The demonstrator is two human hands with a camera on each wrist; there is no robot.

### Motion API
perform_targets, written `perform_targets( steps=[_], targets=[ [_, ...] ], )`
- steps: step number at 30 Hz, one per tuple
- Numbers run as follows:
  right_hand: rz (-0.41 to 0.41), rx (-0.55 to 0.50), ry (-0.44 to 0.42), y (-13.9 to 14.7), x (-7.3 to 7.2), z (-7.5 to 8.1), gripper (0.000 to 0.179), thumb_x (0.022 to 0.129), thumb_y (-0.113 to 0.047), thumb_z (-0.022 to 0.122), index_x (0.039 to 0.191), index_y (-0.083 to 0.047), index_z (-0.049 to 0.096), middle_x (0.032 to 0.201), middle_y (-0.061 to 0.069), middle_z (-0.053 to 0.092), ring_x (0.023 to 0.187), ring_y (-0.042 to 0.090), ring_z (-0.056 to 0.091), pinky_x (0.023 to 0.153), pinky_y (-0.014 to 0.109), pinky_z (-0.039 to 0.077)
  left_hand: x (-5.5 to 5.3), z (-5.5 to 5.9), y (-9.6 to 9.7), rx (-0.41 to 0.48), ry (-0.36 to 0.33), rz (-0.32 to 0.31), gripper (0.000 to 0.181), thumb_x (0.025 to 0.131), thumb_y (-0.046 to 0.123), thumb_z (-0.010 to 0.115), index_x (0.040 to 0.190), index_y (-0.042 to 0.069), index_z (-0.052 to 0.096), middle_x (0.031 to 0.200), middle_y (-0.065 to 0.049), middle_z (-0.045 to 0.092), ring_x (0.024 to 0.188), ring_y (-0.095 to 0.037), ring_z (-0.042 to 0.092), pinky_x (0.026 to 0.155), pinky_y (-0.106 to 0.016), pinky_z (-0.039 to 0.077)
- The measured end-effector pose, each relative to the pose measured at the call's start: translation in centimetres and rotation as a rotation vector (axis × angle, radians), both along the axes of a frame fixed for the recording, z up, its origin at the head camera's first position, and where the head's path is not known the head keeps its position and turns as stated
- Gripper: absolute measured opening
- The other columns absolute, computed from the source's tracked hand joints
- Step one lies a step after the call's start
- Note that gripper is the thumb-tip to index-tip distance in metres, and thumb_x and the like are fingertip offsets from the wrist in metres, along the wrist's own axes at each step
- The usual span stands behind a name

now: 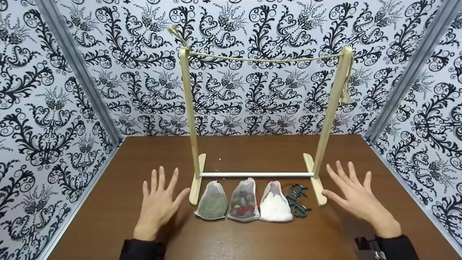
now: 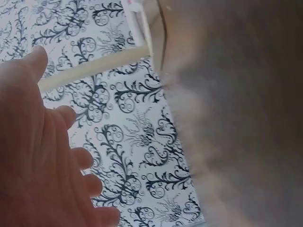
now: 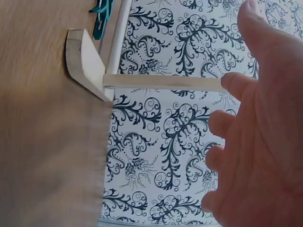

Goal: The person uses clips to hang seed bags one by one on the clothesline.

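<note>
My left hand (image 1: 158,204) is held with straight, spread fingers over the left of the table, beside the left foot of a wooden stand (image 1: 189,108). On the other side my right hand (image 1: 357,196) spreads its fingers too, its thumb near the stand's right foot (image 3: 87,61). Neither holds anything. Between them lie three small mesh bags: one with dried green herbs (image 1: 213,202), one with dark brown pieces (image 1: 243,200) and a red string, one with white contents (image 1: 276,206). Several dark green clips (image 1: 299,202) lie right of the white bag.
A rope (image 1: 267,59) sags between the tops of the stand's two posts, its loose ends hanging at both. A white bar (image 1: 256,174) joins the posts low down. The brown table (image 1: 249,151) meets patterned walls (image 1: 227,97) at the back and sides.
</note>
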State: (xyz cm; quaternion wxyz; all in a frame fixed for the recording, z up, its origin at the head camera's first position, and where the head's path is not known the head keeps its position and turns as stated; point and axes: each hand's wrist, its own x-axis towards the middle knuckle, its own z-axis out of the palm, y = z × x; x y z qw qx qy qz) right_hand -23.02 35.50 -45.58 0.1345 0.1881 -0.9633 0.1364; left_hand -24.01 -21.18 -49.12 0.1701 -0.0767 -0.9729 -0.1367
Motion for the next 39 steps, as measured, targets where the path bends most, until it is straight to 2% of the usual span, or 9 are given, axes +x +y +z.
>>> perform_targets(
  steps=[5, 10, 15, 18, 21, 26, 30, 34, 39],
  targets=[
    [0.099, 0.008, 0.102, -0.5, -0.1, 0.0, 0.085, 0.089, -0.045, 0.075, 0.159, -0.015, 0.035, 0.159, 0.028, 0.027, 0.15, 0.047, 0.007, 0.108, 0.071, -0.019, 0.0, 1.0, 1.4, 0.033, 0.025, -0.031, 0.076, 0.101, 0.061, 0.047, 0.161, 0.019, 0.029, 0.165, -0.027, 0.01, 0.152, -0.045, 0.005, 0.117, -0.068, 0.005],
    [0.252, -0.036, 0.125, -1.3, -0.3, -0.4, 0.087, 0.072, -0.027, 0.089, 0.148, -0.007, 0.051, 0.153, 0.031, 0.034, 0.14, 0.057, 0.025, 0.108, 0.077, 0.005, 0.1, 2.0, 3.7, 0.065, 0.047, -0.086, 0.076, 0.101, 0.06, 0.049, 0.162, 0.019, 0.026, 0.166, -0.025, 0.007, 0.152, -0.042, 0.0, 0.118, -0.065, 0.002],
    [0.368, 0.004, 0.129, -2.1, -0.7, -0.9, 0.075, 0.069, -0.009, 0.09, 0.137, -0.001, 0.06, 0.14, 0.031, 0.052, 0.122, 0.049, 0.055, 0.097, 0.068, 0.041, 0.1, 3.6, 7.1, 0.07, 0.093, -0.147, 0.08, 0.099, 0.061, 0.051, 0.162, 0.021, 0.022, 0.166, -0.024, 0.005, 0.152, -0.041, -0.001, 0.118, -0.064, 0.001],
    [0.388, 0.035, 0.114, -2.5, -0.9, -1.2, 0.064, 0.071, -0.006, 0.09, 0.129, 0.0, 0.065, 0.126, 0.023, 0.066, 0.106, 0.04, 0.066, 0.086, 0.057, 0.054, 0.1, 4.4, 9.7, 0.088, 0.116, -0.203, 0.082, 0.099, 0.061, 0.051, 0.162, 0.018, 0.021, 0.165, -0.022, 0.002, 0.152, -0.041, -0.002, 0.118, -0.064, 0.002],
    [0.373, 0.057, 0.059, -3.3, -1.2, -1.3, 0.054, 0.072, -0.005, 0.088, 0.123, -0.004, 0.068, 0.113, 0.011, 0.07, 0.098, 0.031, 0.066, 0.082, 0.049, 0.055, 0.1, 5.0, 12.7, 0.113, 0.115, -0.258, 0.083, 0.099, 0.061, 0.05, 0.162, 0.014, 0.023, 0.166, -0.02, 0.001, 0.152, -0.041, -0.001, 0.118, -0.063, 0.004],
    [0.349, 0.072, -0.088, -4.7, -1.7, -1.1, 0.045, 0.073, -0.005, 0.087, 0.116, -0.006, 0.071, 0.107, 0.006, 0.067, 0.097, 0.026, 0.064, 0.084, 0.046, 0.055, 0.0, 5.4, 18.0, 0.129, 0.053, -0.341, 0.088, 0.097, 0.061, 0.052, 0.163, 0.014, 0.017, 0.166, -0.016, 0.0, 0.152, -0.038, 0.0, 0.119, -0.058, 0.005],
    [0.329, 0.067, -0.213, -5.0, -1.9, -1.1, 0.043, 0.073, -0.006, 0.086, 0.113, -0.007, 0.071, 0.102, 0.003, 0.065, 0.092, 0.021, 0.063, 0.079, 0.042, 0.055, -0.2, 4.8, 21.6, 0.178, 0.096, -0.382, 0.098, 0.089, 0.059, 0.068, 0.162, 0.012, 0.022, 0.162, -0.021, 0.027, 0.149, -0.037, 0.025, 0.118, -0.056, 0.021],
    [0.344, 0.069, -0.264, -5.0, -2.0, -1.7, 0.042, 0.072, -0.005, 0.086, 0.11, -0.008, 0.069, 0.093, -0.002, 0.063, 0.083, 0.014, 0.058, 0.071, 0.038, 0.052, 0.2, 3.6, 24.5, 0.198, 0.169, -0.416, 0.101, 0.08, 0.056, 0.079, 0.158, 0.01, 0.034, 0.142, -0.016, 0.054, 0.129, -0.03, 0.053, 0.108, -0.048, 0.043],
    [0.362, 0.032, -0.316, -5.1, -2.4, -2.4, 0.035, 0.072, 0.0, 0.085, 0.103, -0.008, 0.069, 0.078, -0.009, 0.057, 0.07, 0.006, 0.051, 0.061, 0.03, 0.045, 1.3, 2.3, 27.0, 0.127, 0.194, -0.486, 0.089, 0.079, 0.056, 0.081, 0.149, 0.012, 0.049, 0.124, -0.008, 0.062, 0.112, -0.022, 0.06, 0.086, -0.04, 0.054]
  ],
)
